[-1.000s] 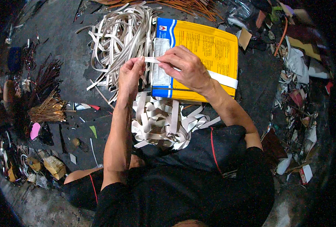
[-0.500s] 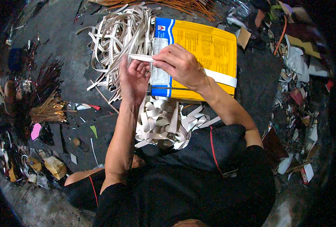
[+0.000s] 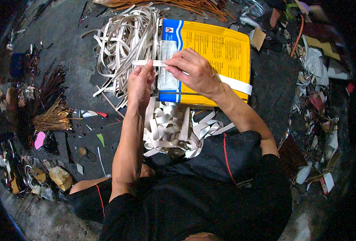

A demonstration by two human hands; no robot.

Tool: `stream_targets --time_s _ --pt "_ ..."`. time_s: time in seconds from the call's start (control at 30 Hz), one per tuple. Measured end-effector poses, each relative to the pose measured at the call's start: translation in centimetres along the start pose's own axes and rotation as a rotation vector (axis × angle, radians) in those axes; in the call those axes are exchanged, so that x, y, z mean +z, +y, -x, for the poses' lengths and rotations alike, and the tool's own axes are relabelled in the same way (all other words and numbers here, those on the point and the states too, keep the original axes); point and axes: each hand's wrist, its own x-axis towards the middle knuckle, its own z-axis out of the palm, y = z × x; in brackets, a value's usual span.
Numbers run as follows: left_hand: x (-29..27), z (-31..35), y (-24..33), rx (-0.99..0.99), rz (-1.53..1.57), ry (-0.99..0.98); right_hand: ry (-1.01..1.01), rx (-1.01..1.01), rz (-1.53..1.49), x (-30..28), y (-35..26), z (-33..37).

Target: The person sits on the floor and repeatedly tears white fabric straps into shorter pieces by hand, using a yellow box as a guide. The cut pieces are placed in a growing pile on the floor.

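A short white strip [image 3: 158,63] is stretched between my two hands, over the left edge of a yellow and blue flat container [image 3: 214,48]. My left hand [image 3: 141,82] pinches the strip near its left end with thumb and fingers. The other end sits between the fingertips of my right hand [image 3: 196,72], which hovers above the container. On the container's blue side lies a whitish flat pad [image 3: 168,80]. Another white strip [image 3: 236,84] runs out over its right edge. Long white strips [image 3: 122,44] are heaped at the left, and looped flat strips [image 3: 174,128] are piled just in front of me.
Bundled brown sticks [image 3: 51,118] lie at the left, and long orange-brown sticks [image 3: 178,5] along the far edge. Scraps of paper and plastic [image 3: 316,64] litter the right side. More scraps [image 3: 59,178] lie at the lower left.
My left hand was open beneath the strip, fingers loosely curled. Now its thumb and fingers are closed on the strip. The right hand has barely moved.
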Motion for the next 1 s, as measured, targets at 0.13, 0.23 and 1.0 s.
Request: stream_targets --time_s 0.13,0.23,1.0 --pt "-1.7 -1.4 -0.4 0.007 -0.058 0.038 -0.001 0.001 0.002 0.0 0.1 0.1" --pt "-3.5 -3.1 -1.2 0.017 -0.040 0.055 -0.001 -0.002 0.007 -0.1 0.0 0.0" --pt "-2.4 -1.6 0.6 -0.011 -0.230 -0.016 -0.001 -0.024 0.007 -0.1 0.2 0.1"
